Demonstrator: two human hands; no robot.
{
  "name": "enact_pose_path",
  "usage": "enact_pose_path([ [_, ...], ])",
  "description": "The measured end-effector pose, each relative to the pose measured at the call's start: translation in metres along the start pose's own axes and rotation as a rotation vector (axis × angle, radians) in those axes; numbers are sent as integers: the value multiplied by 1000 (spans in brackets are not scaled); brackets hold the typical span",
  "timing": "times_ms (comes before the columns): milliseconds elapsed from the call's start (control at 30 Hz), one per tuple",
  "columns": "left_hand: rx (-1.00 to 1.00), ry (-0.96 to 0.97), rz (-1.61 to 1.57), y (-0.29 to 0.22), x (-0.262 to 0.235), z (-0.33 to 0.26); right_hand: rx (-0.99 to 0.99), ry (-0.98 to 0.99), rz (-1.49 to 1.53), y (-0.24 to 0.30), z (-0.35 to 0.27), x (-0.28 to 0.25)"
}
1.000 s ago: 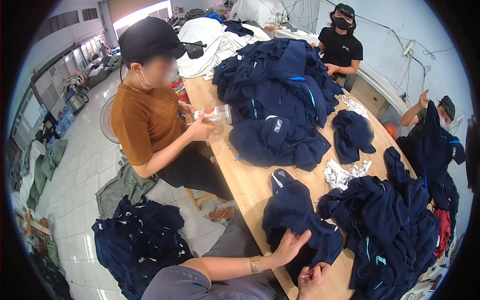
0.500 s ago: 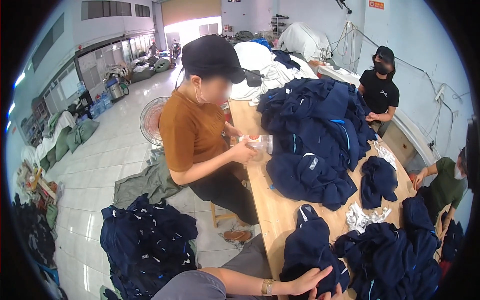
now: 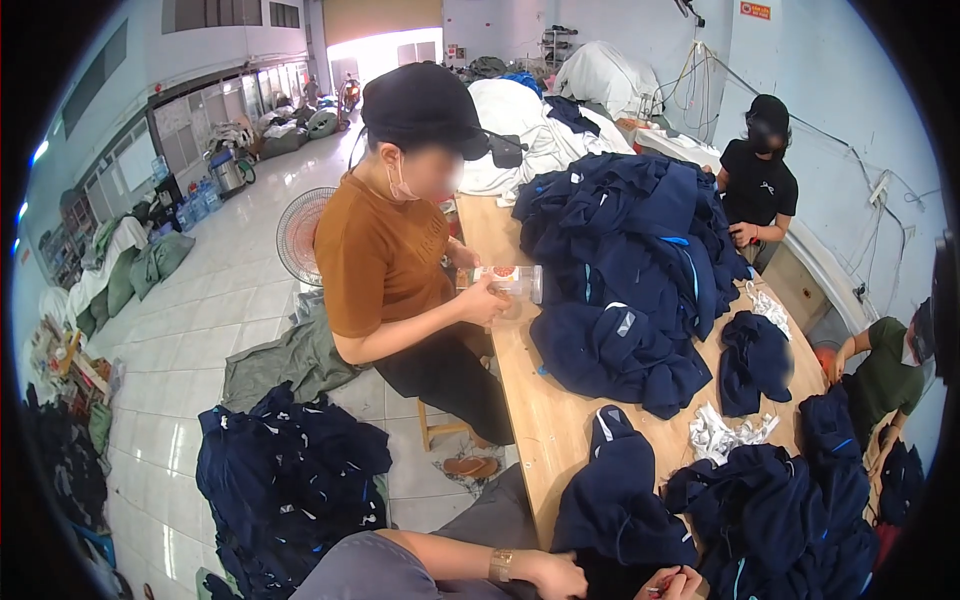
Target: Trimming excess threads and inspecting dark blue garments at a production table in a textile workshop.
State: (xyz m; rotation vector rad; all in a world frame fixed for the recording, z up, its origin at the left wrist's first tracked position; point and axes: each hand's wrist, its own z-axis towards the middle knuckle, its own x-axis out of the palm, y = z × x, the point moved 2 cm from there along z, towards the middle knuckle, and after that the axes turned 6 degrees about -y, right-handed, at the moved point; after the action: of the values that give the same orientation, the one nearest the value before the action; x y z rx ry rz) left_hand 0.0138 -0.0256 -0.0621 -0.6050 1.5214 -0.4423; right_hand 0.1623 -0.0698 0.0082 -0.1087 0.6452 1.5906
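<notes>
Head view: since a second ago I see both hands drop to table's point(image 3: 560, 440) near edge; left hand point(image 3: 560, 577), right hand point(image 3: 672, 582) fingers pinch navy garment point(image 3: 615, 505) there.

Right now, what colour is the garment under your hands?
Dark navy garment, clearest in the head view.
</notes>
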Motion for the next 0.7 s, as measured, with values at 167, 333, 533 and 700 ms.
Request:
enact_pose_path([
  [167,-226,-572,-947,-20,-33,22,472,136,480,-24,-46,0],
  [333,-512,-687,-1955,-19,-61,24,-53,210,368,41,-8,3],
  [533,-737,-684,-2067,3,-48,17,560,114,443,24,-35,-5],
  [700,-557,-472,-2238,-14,-44,23,958,-9,584,3,-52,-13],
])
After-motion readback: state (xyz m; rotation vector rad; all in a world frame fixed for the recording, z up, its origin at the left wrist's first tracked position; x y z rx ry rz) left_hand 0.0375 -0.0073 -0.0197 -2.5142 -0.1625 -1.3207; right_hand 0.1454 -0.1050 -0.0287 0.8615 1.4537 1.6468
